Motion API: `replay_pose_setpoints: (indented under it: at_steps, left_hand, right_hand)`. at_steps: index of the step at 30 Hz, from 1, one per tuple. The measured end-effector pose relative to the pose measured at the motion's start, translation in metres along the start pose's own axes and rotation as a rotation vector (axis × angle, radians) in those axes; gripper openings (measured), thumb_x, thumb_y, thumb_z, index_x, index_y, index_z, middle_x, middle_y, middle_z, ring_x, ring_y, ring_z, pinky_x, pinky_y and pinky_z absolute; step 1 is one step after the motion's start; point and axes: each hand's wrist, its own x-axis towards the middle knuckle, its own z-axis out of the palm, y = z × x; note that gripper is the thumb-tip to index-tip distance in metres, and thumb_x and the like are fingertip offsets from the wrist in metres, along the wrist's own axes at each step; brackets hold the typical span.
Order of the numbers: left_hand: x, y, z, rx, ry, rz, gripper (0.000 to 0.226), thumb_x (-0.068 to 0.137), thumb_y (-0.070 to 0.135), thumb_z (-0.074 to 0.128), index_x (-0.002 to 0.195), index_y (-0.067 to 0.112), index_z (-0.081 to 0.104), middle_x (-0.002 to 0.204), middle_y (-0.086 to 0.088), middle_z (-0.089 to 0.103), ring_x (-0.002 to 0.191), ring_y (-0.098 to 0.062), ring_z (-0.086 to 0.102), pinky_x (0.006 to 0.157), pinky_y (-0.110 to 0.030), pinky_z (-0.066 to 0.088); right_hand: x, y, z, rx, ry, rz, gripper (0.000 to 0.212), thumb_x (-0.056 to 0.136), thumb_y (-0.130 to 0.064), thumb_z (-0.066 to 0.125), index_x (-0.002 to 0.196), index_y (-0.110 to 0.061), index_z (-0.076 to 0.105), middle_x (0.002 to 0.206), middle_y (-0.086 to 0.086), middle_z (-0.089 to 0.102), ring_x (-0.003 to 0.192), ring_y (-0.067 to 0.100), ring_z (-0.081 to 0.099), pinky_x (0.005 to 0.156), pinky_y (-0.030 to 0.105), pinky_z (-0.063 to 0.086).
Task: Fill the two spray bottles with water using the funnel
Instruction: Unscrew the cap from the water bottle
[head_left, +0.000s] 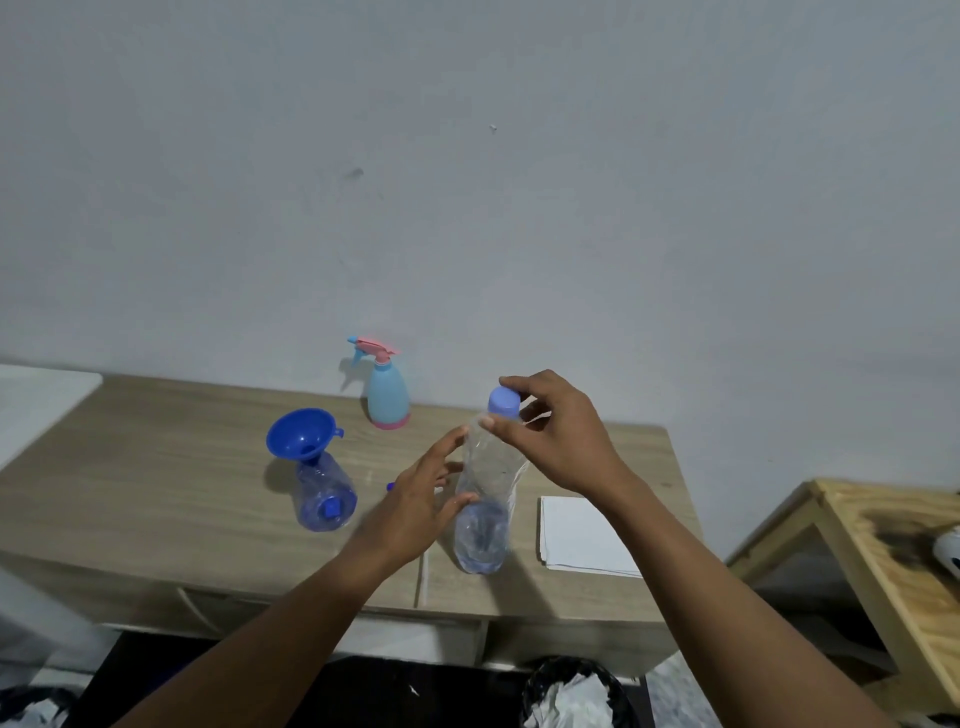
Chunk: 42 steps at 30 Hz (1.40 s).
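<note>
A clear water bottle (485, 499) with a little water in its bottom stands on the wooden table (156, 499). My right hand (558, 431) pinches its pale blue cap (504, 401). My left hand (421, 501) is beside the bottle's left side, fingers spread and touching it. A blue funnel (301, 434) sits in the neck of a transparent blue spray bottle (324, 493) at the left. A light blue spray bottle (387, 389) with a pink trigger head and pink base stands at the back near the wall.
A white folded paper (584, 535) lies right of the water bottle. A small blue piece (390, 487) peeks out behind my left hand. A second wooden table (893, 561) is at the right. A bin with crumpled paper (571, 696) is on the floor below.
</note>
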Motion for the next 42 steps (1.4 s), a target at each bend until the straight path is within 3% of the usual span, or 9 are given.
replay_pose_setpoints:
  at_steps: [4,13,19,26,29,32,35,38,42]
  left_hand:
    - [0.002,0.001,-0.001,0.007,0.001,0.013,0.083,0.085,0.042,0.073,0.146,0.058,0.019,0.142,0.022,0.048,0.123,-0.004,0.057,0.099,-0.044,0.054]
    - [0.001,-0.006,0.001,0.039,0.040,0.020,0.084,0.085,0.047,0.071,0.147,0.057,0.017,0.141,0.017,0.052,0.121,-0.004,0.058,0.095,-0.044,0.056]
    - [0.003,-0.006,0.000,0.034,0.045,0.025,0.084,0.085,0.041,0.074,0.146,0.059,0.019,0.142,0.017,0.051,0.121,-0.005,0.059,0.094,-0.044,0.057]
    - [0.004,-0.007,0.002,0.062,0.073,0.030,0.087,0.085,0.037,0.074,0.144,0.063,0.016,0.140,0.012,0.055,0.116,-0.004,0.062,0.090,-0.044,0.058]
    - [0.003,-0.005,0.002,0.061,0.070,0.030,0.086,0.086,0.038,0.073,0.143,0.065,0.015,0.141,0.012,0.055,0.117,-0.004,0.061,0.090,-0.043,0.059]
    - [0.002,-0.005,0.001,0.048,0.077,0.049,0.086,0.087,0.034,0.074,0.142,0.065,0.015,0.141,0.012,0.054,0.118,-0.004,0.061,0.090,-0.039,0.059]
    - [0.004,-0.005,0.000,0.034,0.084,0.049,0.086,0.086,0.033,0.075,0.142,0.065,0.017,0.140,0.012,0.054,0.117,-0.003,0.061,0.089,-0.037,0.060]
    - [0.004,-0.003,0.000,0.041,0.065,0.059,0.085,0.088,0.034,0.073,0.143,0.063,0.016,0.143,0.012,0.052,0.119,-0.004,0.060,0.092,-0.037,0.058]
    - [0.004,-0.004,0.000,0.059,0.081,0.069,0.087,0.088,0.032,0.073,0.143,0.065,0.013,0.143,0.009,0.052,0.119,-0.005,0.060,0.092,-0.040,0.058]
  right_hand:
    - [0.004,-0.002,0.006,0.001,0.104,0.061,0.029,0.078,-0.046,0.080,0.093,-0.027,0.066,0.088,-0.010,0.069,0.077,0.012,0.064,0.071,0.027,0.054]
    - [0.008,-0.001,0.001,0.022,-0.116,-0.004,0.035,0.098,-0.034,0.061,0.132,-0.026,0.061,0.111,-0.005,0.060,0.090,0.006,0.061,0.085,0.021,0.047]
    - [0.010,-0.004,0.016,0.068,0.089,0.067,0.030,0.080,-0.044,0.079,0.096,-0.025,0.062,0.090,-0.007,0.067,0.077,0.018,0.061,0.073,0.034,0.055]
    - [0.007,0.000,0.006,0.072,-0.064,0.021,0.021,0.096,-0.033,0.063,0.116,-0.027,0.066,0.105,-0.008,0.061,0.085,0.005,0.059,0.081,0.021,0.049]
    - [0.007,-0.002,-0.001,0.077,-0.160,0.028,0.031,0.101,-0.032,0.056,0.131,-0.026,0.061,0.111,-0.005,0.057,0.085,-0.005,0.056,0.080,0.009,0.042]
    - [0.008,-0.007,-0.001,0.085,-0.165,0.050,0.045,0.098,-0.035,0.060,0.143,-0.028,0.051,0.109,-0.008,0.056,0.088,-0.001,0.057,0.082,0.014,0.043]
    - [0.010,-0.010,0.003,0.101,-0.036,0.092,0.055,0.080,-0.042,0.080,0.127,-0.028,0.056,0.102,-0.005,0.062,0.086,0.014,0.061,0.078,0.029,0.052]
    - [0.012,-0.009,0.007,0.111,0.028,0.103,0.036,0.080,-0.041,0.080,0.102,-0.023,0.058,0.098,-0.001,0.066,0.084,0.022,0.063,0.077,0.036,0.054]
    - [0.011,-0.003,0.003,0.100,-0.064,0.036,0.023,0.095,-0.030,0.066,0.117,-0.025,0.064,0.113,-0.008,0.066,0.092,0.011,0.062,0.080,0.021,0.048]
